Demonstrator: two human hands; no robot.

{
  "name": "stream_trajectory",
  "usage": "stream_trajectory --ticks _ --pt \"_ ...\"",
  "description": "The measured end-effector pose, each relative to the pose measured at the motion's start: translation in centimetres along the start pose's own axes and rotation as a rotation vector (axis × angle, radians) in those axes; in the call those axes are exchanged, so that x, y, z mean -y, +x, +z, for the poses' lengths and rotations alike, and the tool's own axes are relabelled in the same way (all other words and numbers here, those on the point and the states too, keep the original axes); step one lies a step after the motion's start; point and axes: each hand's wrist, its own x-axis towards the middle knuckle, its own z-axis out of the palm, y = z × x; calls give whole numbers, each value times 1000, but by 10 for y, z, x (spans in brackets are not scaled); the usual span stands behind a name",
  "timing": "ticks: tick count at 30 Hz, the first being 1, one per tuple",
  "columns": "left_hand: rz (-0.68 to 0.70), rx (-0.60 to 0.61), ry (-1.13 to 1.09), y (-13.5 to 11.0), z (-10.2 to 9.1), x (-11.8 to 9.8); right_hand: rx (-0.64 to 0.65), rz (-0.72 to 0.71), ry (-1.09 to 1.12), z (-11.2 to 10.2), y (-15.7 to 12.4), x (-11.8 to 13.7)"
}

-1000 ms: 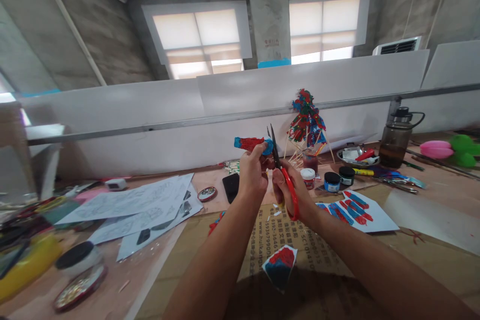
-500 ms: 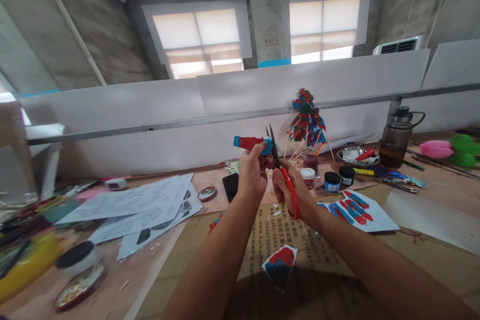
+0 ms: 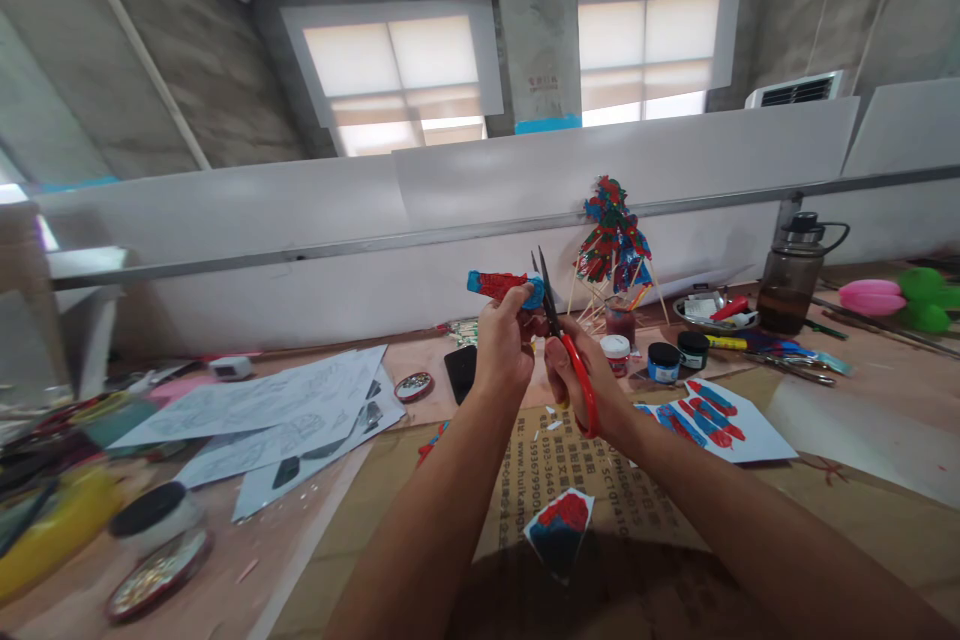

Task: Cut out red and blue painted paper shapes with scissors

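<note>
My left hand (image 3: pixel 507 335) pinches a red and blue painted paper piece (image 3: pixel 495 286) that sticks out to the left. Around the red handle of a pair of scissors (image 3: pixel 579 380) my right hand (image 3: pixel 589 365) is closed. The dark blades point up, slightly apart, right at the piece's blue right end. Below, on the cardboard (image 3: pixel 480 560), lies a cut paper piece (image 3: pixel 561 532), red on top and dark blue beneath, with a white edge. Small white scraps (image 3: pixel 553 417) lie under my hands. Another painted piece (image 3: pixel 433 442) is partly hidden by my left forearm.
On the right lie a white sheet with red and blue strips (image 3: pixel 750 435), paint jars (image 3: pixel 663 362) and a bottle (image 3: pixel 792 275). A red, blue and green figure on sticks (image 3: pixel 613 235) stands behind. Drawings (image 3: pixel 277 420) and a black-lidded jar (image 3: pixel 154 518) are on the left.
Almost nothing differs. Both hands, the scissors and the painted piece hold nearly the same position, and the view has shifted very slightly.
</note>
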Motion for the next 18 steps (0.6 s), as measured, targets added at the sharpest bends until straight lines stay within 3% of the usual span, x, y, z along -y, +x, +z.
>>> stream_trajectory --ticks 18 --pt "-5 5 -20 1 0 2 -21 32 6 1 -1 -2"
